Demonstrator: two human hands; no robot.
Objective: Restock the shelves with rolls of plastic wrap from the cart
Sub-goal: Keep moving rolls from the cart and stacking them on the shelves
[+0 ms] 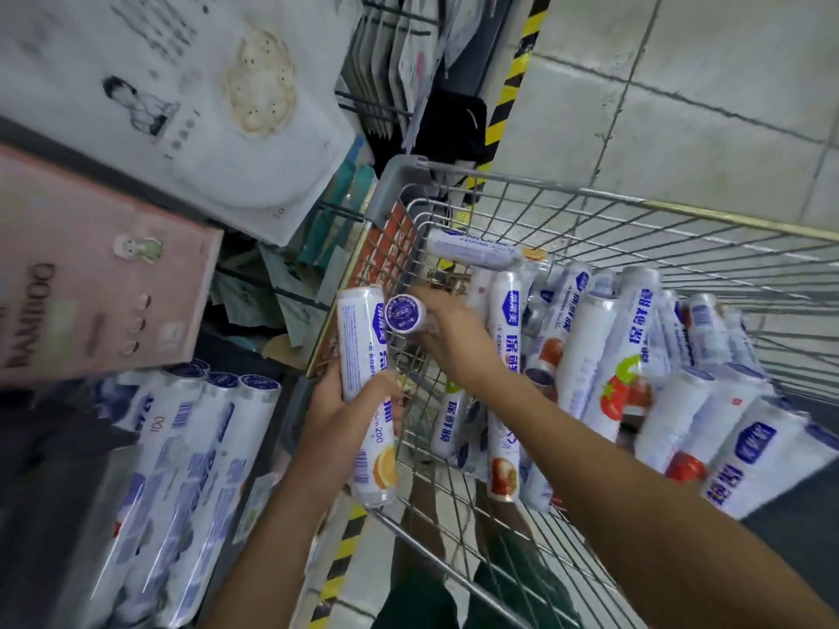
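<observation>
Our left hand grips an orange-label roll. Our right hand grips a second roll, cap toward us. The shelved rolls lie left of both grips.

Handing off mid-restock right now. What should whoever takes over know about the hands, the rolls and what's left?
Left hand: grips an orange-print roll at the cart's left side.
Right hand: grips a second roll, blue end cap towards the camera.
Cart: many loose rolls lie inside.
Done: several shelf rolls already lie at lower left.
Left: shelve both held rolls, then likely the rest from the cart.
</observation>
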